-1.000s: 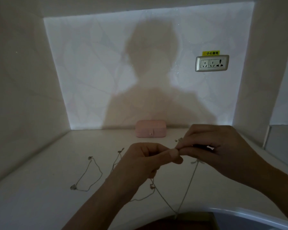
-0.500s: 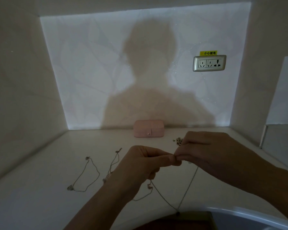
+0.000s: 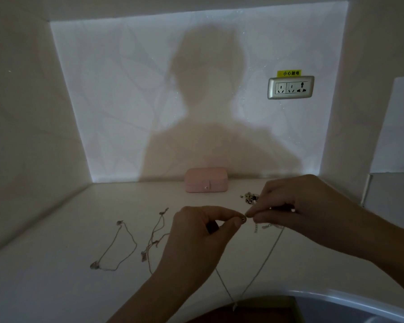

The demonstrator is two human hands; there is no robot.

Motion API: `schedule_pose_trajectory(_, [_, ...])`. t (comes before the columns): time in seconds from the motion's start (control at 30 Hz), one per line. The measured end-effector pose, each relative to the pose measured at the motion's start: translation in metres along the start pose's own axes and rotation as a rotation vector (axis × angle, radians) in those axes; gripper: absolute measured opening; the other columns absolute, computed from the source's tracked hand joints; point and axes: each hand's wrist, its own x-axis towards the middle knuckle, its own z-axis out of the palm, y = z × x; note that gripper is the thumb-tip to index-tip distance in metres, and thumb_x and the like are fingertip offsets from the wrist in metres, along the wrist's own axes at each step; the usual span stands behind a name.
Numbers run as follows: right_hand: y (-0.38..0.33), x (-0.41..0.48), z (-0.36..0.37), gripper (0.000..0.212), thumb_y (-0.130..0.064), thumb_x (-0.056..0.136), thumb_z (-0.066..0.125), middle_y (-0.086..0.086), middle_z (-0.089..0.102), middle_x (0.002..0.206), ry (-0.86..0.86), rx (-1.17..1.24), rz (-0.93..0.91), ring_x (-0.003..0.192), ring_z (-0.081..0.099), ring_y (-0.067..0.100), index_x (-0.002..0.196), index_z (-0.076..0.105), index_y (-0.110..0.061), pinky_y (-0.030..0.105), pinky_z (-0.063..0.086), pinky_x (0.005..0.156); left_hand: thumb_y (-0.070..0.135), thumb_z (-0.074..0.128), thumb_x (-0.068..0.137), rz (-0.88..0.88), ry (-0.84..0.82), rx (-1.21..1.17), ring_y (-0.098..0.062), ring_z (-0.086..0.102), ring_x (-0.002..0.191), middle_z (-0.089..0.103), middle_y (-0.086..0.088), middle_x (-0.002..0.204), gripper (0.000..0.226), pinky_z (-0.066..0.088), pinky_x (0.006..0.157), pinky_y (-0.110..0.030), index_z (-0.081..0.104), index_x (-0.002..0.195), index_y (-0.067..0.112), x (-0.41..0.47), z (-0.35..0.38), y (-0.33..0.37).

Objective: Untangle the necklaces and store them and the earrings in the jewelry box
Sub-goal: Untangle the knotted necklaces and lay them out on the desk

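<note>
On the white table (image 3: 56, 287), my left hand (image 3: 196, 236) and right hand (image 3: 296, 206) each pinch an end of a thin necklace (image 3: 264, 262), its loop hanging off the near edge. The closed pink jewelry box (image 3: 206, 179) sits by the back wall. Other chains (image 3: 94, 266) lie to the left, and earrings (image 3: 248, 198) lie by my right knuckles.

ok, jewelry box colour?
The jewelry box is pale pink, with a small silver snap on its front. The head view shows it.

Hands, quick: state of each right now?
Left hand: closed, pinching one end of the hanging necklace.
Right hand: closed, pinching the other end of that necklace.
</note>
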Motion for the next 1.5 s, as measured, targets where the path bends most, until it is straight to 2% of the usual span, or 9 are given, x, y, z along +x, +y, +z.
schedule_pose_trajectory(0.23, [-0.002,0.002,-0.004,0.016,-0.024,0.076,0.074,-0.021,0.07,0.072,-0.044,0.248,0.219,0.071,0.065,0.006,0.078,0.074,-0.04,0.024,0.053,0.072,0.027,0.065,0.083,0.263,0.103,0.216,0.01,0.051,0.052,0.052,0.036,0.053,0.011,0.038,0.055,-0.001,0.075,0.084,0.029,-0.005,0.005,-0.005])
schedule_pose_trajectory(0.47, [-0.005,0.004,0.0,0.013,-0.022,0.073,0.077,-0.012,0.072,0.073,-0.007,0.33,0.291,0.067,0.065,0.016,0.074,0.074,-0.034,0.029,0.054,0.069,0.021,0.064,0.078,0.43,0.134,0.336,0.026,0.039,0.055,0.069,0.017,0.075,0.012,0.028,0.058,0.009,0.074,0.084,0.023,-0.004,0.008,-0.011])
schedule_pose_trajectory(0.7, [-0.013,0.005,0.003,0.013,-0.021,0.076,0.074,-0.022,0.055,0.045,-0.011,0.286,0.303,0.045,0.049,0.0,0.072,0.073,-0.033,0.009,0.038,0.05,0.029,0.05,0.084,0.455,0.166,0.353,0.004,0.059,0.08,0.072,0.014,0.088,0.025,0.043,0.067,0.001,0.073,0.091,0.021,-0.004,0.007,-0.012])
schedule_pose_trajectory(0.8, [-0.012,0.005,0.006,0.013,-0.021,0.073,0.077,-0.017,0.065,0.058,0.015,0.323,0.302,0.05,0.055,0.001,0.071,0.071,-0.033,0.012,0.043,0.054,0.027,0.05,0.085,0.473,0.173,0.385,0.0,0.059,0.081,0.072,0.012,0.089,0.026,0.04,0.069,0.001,0.073,0.092,0.019,-0.005,0.008,-0.013])
schedule_pose_trajectory(0.93, [-0.009,0.006,0.01,0.02,-0.017,0.067,0.08,-0.001,0.073,0.072,0.086,0.476,0.356,0.068,0.069,0.018,0.077,0.063,-0.015,0.03,0.053,0.068,0.024,0.051,0.086,0.501,0.173,0.398,-0.001,0.063,0.077,0.072,0.008,0.093,0.025,0.047,0.068,-0.004,0.073,0.093,0.016,-0.005,0.01,-0.016])
schedule_pose_trajectory(1.07, [-0.012,0.007,0.012,0.025,-0.023,0.059,0.08,0.003,0.073,0.069,0.105,0.569,0.384,0.061,0.065,0.013,0.07,0.06,-0.013,0.018,0.045,0.052,0.024,0.052,0.085,0.533,0.189,0.437,-0.002,0.065,0.075,0.073,0.006,0.092,0.024,0.048,0.068,-0.008,0.073,0.092,0.015,-0.004,0.011,-0.019])
schedule_pose_trajectory(1.23, [-0.011,0.006,0.014,0.023,-0.008,0.066,0.079,0.008,0.073,0.071,0.114,0.696,0.43,0.066,0.066,0.016,0.069,0.057,-0.012,0.024,0.044,0.059,0.026,0.054,0.085,0.552,0.21,0.427,-0.002,0.064,0.079,0.073,0.007,0.09,0.024,0.045,0.073,-0.005,0.075,0.09,0.015,-0.003,0.011,-0.019])
schedule_pose_trajectory(1.37, [-0.012,0.006,0.014,0.04,0.0,0.07,0.075,0.009,0.072,0.07,0.089,0.768,0.457,0.058,0.059,0.01,0.052,0.049,-0.025,0.016,0.036,0.047,0.03,0.056,0.083,0.503,0.19,0.354,0.008,0.06,0.073,0.073,0.01,0.089,0.023,0.042,0.067,0.001,0.075,0.089,0.017,-0.004,0.009,-0.016])
schedule_pose_trajectory(1.5, [-0.016,0.005,0.013,0.041,0.001,0.074,0.072,0.008,0.072,0.073,0.091,0.683,0.438,0.064,0.063,0.01,0.06,0.038,-0.017,0.029,0.045,0.066,0.034,0.069,0.076,0.339,0.149,0.081,0.015,0.059,0.068,0.072,0.018,0.087,0.017,0.045,0.064,-0.001,0.076,0.089,0.024,-0.003,0.002,-0.014])
